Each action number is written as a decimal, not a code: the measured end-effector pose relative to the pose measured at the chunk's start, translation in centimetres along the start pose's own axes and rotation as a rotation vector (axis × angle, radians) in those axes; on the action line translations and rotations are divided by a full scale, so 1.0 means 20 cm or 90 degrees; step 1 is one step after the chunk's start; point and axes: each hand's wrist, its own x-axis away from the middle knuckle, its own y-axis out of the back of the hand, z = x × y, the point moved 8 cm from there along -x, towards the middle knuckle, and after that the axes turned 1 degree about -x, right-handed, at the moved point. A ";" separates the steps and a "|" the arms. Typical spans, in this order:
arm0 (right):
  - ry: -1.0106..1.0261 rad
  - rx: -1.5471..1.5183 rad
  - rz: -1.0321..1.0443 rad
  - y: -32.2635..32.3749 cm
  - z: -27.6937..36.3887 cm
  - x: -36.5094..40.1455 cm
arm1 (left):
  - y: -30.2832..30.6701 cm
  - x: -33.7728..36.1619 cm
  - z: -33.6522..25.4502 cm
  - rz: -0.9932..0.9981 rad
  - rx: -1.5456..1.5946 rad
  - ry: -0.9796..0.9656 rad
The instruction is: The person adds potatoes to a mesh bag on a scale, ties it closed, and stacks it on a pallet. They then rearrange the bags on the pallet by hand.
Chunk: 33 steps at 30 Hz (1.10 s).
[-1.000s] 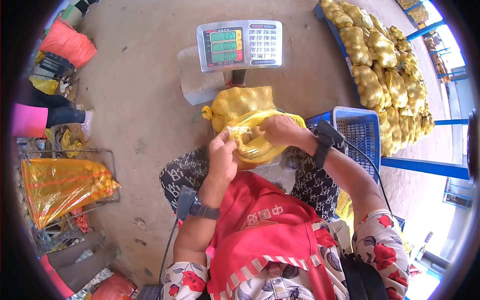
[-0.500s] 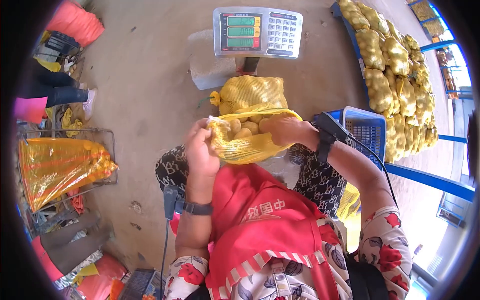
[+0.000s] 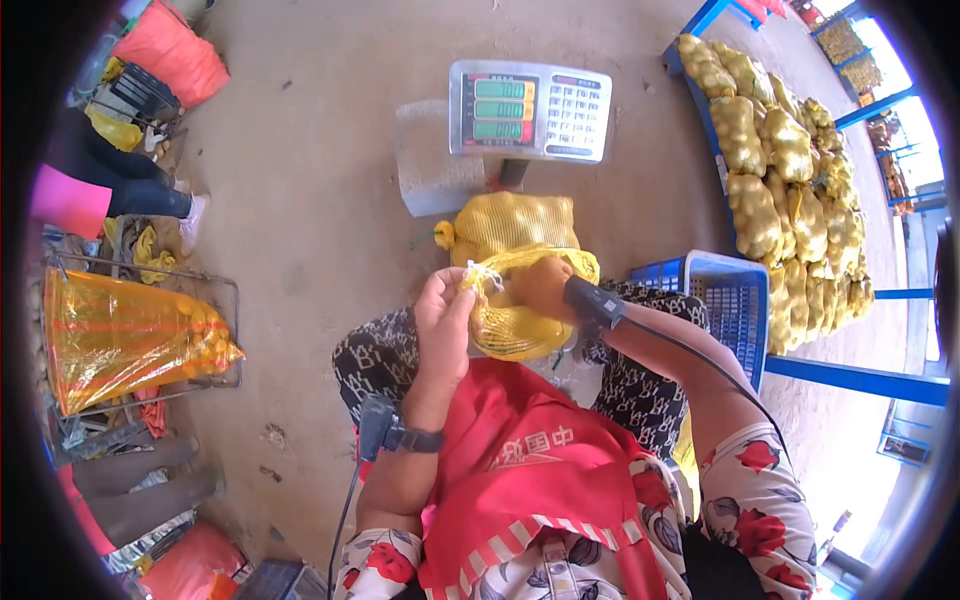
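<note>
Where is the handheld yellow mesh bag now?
Head view, centre: the yellow mesh bag is held between the left hand and right hand, just before the filled sack by the scale.

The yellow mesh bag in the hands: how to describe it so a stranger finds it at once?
Find the grey weighing scale with green displays; under it lies a full knotted yellow mesh sack. Just nearer the camera is the small yellow mesh bag, the only one held up, gripped by the left hand and right hand.
</note>
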 end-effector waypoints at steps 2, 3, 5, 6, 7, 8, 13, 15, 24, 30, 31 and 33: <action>0.021 -0.038 -0.018 0.01 -0.01 0.01 | 0.00 -0.01 -0.01 -0.008 -0.064 -0.029; 0.048 -0.081 -0.028 0.01 0.00 0.01 | -0.01 -0.02 0.00 -0.004 -0.064 -0.039; 0.022 -0.039 -0.003 0.15 -0.02 0.06 | -0.02 -0.01 -0.01 -0.015 -0.133 -0.061; 0.040 -0.048 -0.045 0.20 -0.02 0.09 | -0.03 -0.02 -0.01 -0.012 -0.152 -0.055; 0.058 -0.055 -0.088 0.26 -0.02 0.12 | -0.04 -0.02 -0.02 -0.005 -0.152 -0.062; 0.056 -0.115 -0.089 0.35 -0.04 0.18 | -0.05 -0.02 -0.01 -0.002 -0.178 -0.068; 0.058 -0.147 -0.096 0.46 -0.07 0.32 | -0.07 -0.05 0.02 0.011 -0.251 -0.116; 0.046 -0.154 -0.123 0.47 -0.08 0.35 | -0.06 -0.07 0.04 -0.010 -0.310 -0.131; -0.001 -0.228 -0.204 0.51 -0.12 0.39 | -0.10 -0.05 0.04 -0.005 -0.247 -0.116; -0.004 -0.240 -0.176 0.51 -0.13 0.37 | -0.11 -0.03 0.02 -0.008 -0.260 -0.096; -0.005 -0.242 -0.175 0.51 -0.14 0.37 | -0.10 -0.04 0.04 -0.007 -0.262 -0.094; 0.006 -0.250 -0.182 0.49 -0.17 0.39 | -0.07 -0.08 0.10 0.032 -0.265 -0.132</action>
